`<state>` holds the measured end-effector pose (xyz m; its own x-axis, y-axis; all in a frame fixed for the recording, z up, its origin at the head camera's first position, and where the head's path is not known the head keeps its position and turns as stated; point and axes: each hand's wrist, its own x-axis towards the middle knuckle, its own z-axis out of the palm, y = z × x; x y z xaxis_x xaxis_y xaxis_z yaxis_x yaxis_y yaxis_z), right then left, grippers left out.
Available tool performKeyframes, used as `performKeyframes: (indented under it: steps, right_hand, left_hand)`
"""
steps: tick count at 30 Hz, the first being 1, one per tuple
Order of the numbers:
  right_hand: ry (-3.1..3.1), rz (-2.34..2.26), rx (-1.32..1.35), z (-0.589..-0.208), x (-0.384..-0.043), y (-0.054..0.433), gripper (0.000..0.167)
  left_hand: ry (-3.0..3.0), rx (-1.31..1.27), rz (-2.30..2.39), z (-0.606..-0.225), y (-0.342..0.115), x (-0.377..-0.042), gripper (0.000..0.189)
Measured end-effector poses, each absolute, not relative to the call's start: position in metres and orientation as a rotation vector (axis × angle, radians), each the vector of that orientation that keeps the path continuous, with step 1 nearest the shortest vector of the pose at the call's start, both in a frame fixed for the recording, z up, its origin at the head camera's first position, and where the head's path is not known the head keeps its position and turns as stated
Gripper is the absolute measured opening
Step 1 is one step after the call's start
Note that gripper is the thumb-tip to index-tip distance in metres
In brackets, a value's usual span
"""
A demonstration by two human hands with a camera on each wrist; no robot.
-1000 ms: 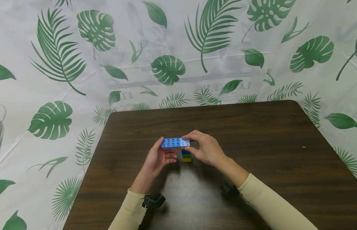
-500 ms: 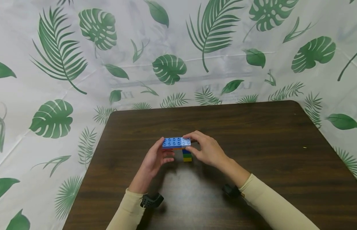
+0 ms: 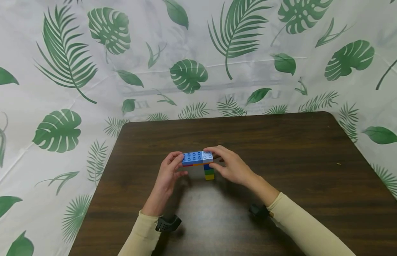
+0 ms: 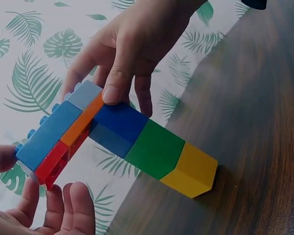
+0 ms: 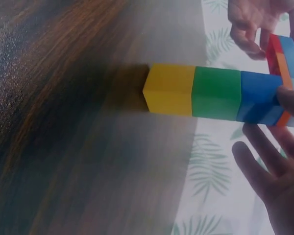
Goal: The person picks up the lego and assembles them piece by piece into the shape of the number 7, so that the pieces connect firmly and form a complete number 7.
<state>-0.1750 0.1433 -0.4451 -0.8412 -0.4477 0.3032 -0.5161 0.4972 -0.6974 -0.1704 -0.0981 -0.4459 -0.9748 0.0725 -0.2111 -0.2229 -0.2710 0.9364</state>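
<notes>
A toy-brick structure stands on the table. Its column has a yellow brick [image 4: 193, 169] at the bottom, then a green brick [image 4: 154, 149] and a dark blue brick [image 4: 120, 125]. Thin orange [image 4: 78, 125] and red [image 4: 51, 164] pieces lie above, the red one overhanging left. A blue brick [image 3: 192, 160] and a pale blue brick [image 3: 207, 158] form the studded top. My left hand [image 3: 166, 174] pinches the blue brick's free left end, its other fingers below. My right hand [image 3: 231, 165] grips the right end, thumb on the dark blue brick's upper edge in the left wrist view.
The dark wood-grain table [image 3: 281, 149] extends around the structure. Behind it hangs a white sheet [image 3: 147, 71] printed with green leaves. A tiny yellowish speck [image 3: 338, 164] lies toward the table's right side.
My left hand's lower fingers have drawn back left from under the overhang, and its index finger has come up at the blue brick's left end. The right hand keeps its grip.
</notes>
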Motion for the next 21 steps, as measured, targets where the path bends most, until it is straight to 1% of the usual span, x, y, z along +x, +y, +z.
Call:
performKeyframes:
  steps: [4, 9, 12, 17, 21]
  right_hand:
    - [-2.664, 1.318, 0.814, -0.444, -0.175, 0.145, 0.056]
    - [-2.661, 1.365, 0.735, -0.442, -0.174, 0.149, 0.056]
    - [-2.649, 1.408, 0.688, -0.442, -0.175, 0.152, 0.053]
    - [-2.613, 1.489, 0.605, -0.446, -0.176, 0.157, 0.047]
    - [-2.613, 1.528, 0.487, -0.45, -0.177, 0.164, 0.038]
  left_hand:
    - [1.784, -0.187, 2.346, -0.445, -0.098, -0.169, 0.029]
    - [1.78, -0.173, 2.351, -0.446, -0.095, -0.168, 0.026]
    - [1.78, -0.162, 2.348, -0.446, -0.093, -0.168, 0.025]
    - [1.819, -0.109, 2.269, -0.448, -0.092, -0.167, 0.031]
    - [1.843, -0.06, 2.161, -0.452, -0.091, -0.169, 0.037]
